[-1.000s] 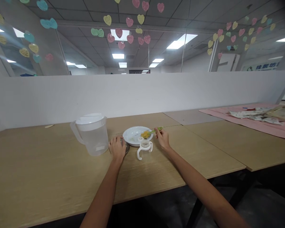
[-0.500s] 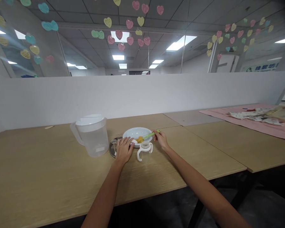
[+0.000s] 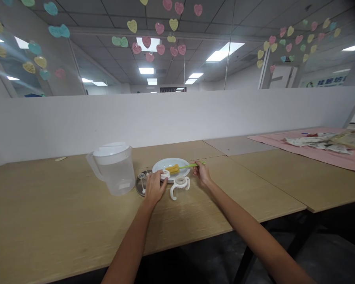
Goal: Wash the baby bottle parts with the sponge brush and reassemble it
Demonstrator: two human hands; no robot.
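1. Your left hand (image 3: 155, 186) pinches the white ring (image 3: 165, 175); your right hand (image 3: 201, 172) grips the green-handled brush (image 3: 173, 169).
2. Compared with a second ago, your left hand sits farther right, baring more tray (image 3: 139, 186).
3. The yellow brush head, over the bowl (image 3: 171, 162), is now farther left, by the ring.
4. Jug (image 3: 118, 173) and cup (image 3: 180, 184) stay put.

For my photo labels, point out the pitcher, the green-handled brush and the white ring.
Pitcher (image 3: 118, 173), head view: body.
Green-handled brush (image 3: 185, 166), head view: handle.
White ring (image 3: 166, 177), head view: near edge.
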